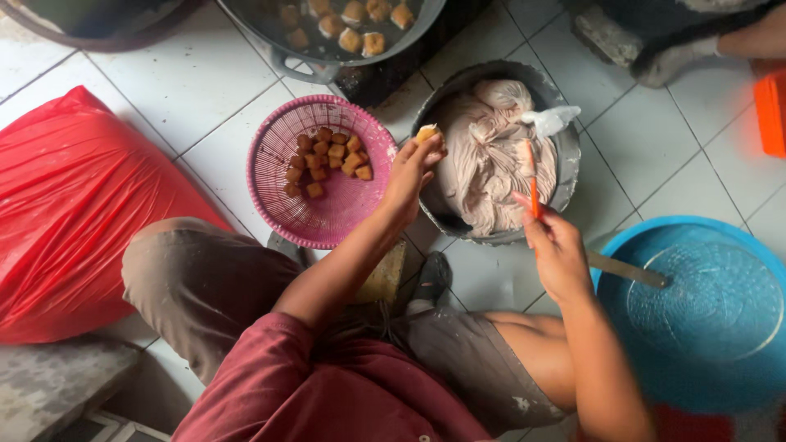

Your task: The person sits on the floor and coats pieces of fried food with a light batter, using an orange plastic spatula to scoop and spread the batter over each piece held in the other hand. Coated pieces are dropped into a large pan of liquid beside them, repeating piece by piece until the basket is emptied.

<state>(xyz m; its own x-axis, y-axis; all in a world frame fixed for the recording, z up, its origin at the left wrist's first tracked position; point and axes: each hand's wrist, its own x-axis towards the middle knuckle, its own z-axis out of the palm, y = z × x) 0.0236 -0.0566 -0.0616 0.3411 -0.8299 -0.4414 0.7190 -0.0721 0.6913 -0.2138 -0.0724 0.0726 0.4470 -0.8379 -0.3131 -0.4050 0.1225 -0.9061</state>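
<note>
The left hand [412, 168] pinches a fried tofu puff [426, 133] over the metal bowl [565, 164] of paste [483, 155], near the right hand [557, 250], closed around an orange stick [531, 176] for stuffing.

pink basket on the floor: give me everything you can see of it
The pink basket is round, shallow and looks like perforated plastic with a solid rim. It sits upright on the white tiled floor, between the red plastic bag and the grey metal bowl of pale paste. A small heap of brown fried cubes lies in its upper half; the rest is bare. The left hand, holding one cube, hovers over its right rim.
</note>
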